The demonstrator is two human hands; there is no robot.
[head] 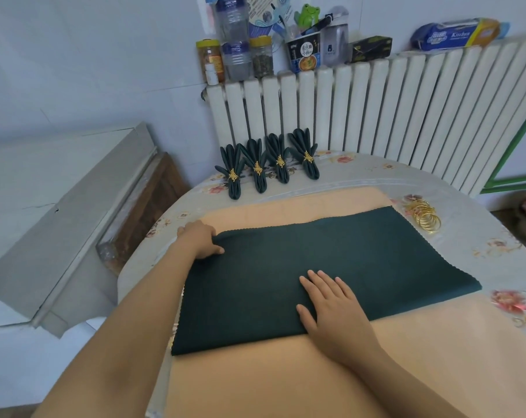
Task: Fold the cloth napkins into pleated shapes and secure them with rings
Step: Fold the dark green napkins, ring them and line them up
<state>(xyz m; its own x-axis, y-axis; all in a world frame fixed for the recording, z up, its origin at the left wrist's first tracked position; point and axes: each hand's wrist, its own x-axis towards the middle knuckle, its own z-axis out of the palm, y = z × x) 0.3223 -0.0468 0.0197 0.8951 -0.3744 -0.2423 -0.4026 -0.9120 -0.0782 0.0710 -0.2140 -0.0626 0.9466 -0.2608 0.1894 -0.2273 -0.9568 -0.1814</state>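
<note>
The napkin (346,267) lies flat on a peach mat (285,381) on the table (482,267), dark green, apparently doubled, with a smooth fold along its near edge and pinked edges at the far side and right end. The left hand (199,239) holds its far-left corner, fingers curled at the cloth's edge and thumb lying on top; the right hand (331,303) lies flat and spread on the near edge, pressing and gripping nothing. The cloth looks light, limp and matte, so it should crease easily but spring open unless pinned; the mat under it probably keeps it from sliding. Pleating is best begun from the short end under the left hand, pinching both layers together while the right palm anchors the rest. Beyond the left hand stand four finished napkins (267,164), each cinched by a gold leaf ring. Loose gold rings (426,220) lie past the napkin's far-right corner, well apart from both hands. On the radiator (376,110), a blue pack (454,33) reads "Kitchen"; the noodle cup (305,54) bears Chinese characters too small to read.
</note>
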